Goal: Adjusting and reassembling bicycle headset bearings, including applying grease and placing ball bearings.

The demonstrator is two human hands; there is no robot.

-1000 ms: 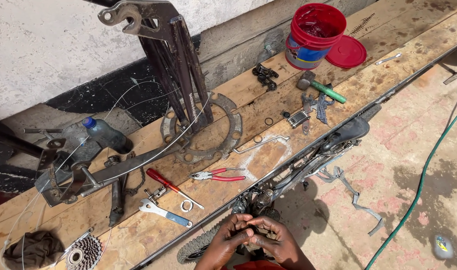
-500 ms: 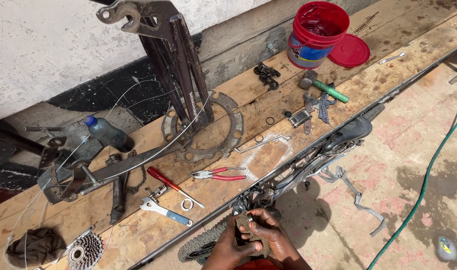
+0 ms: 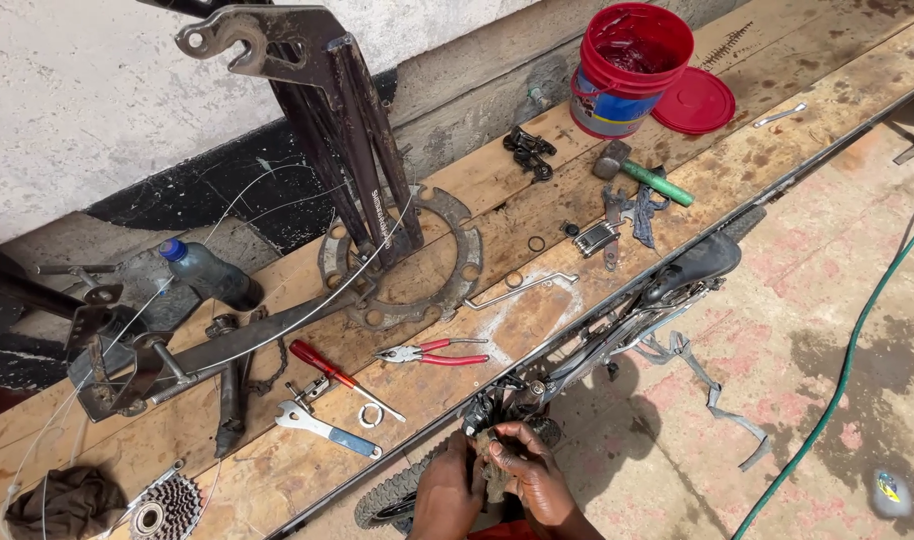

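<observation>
Hands meet at the near edge: left hand (image 3: 447, 490) and right hand (image 3: 533, 482) both clamped on one greasy derailleur (image 3: 489, 462). Farther left lie one pliers (image 3: 429, 353), one spanner (image 3: 326, 430).

1. Red bucket (image 3: 629, 68) at one o'clock, red lid (image 3: 695, 101) touching beside.
2. Green-handled hammer (image 3: 641, 174) just below.
3. Red-handled pliers (image 3: 432, 352) near centre.
4. Sprocket cassette (image 3: 166, 506) at eight o'clock.

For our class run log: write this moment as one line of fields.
left hand: grips derailleur | right hand: grips derailleur | bicycle: lying beside wooden bench | nearby on bench: pliers, wrench
</observation>
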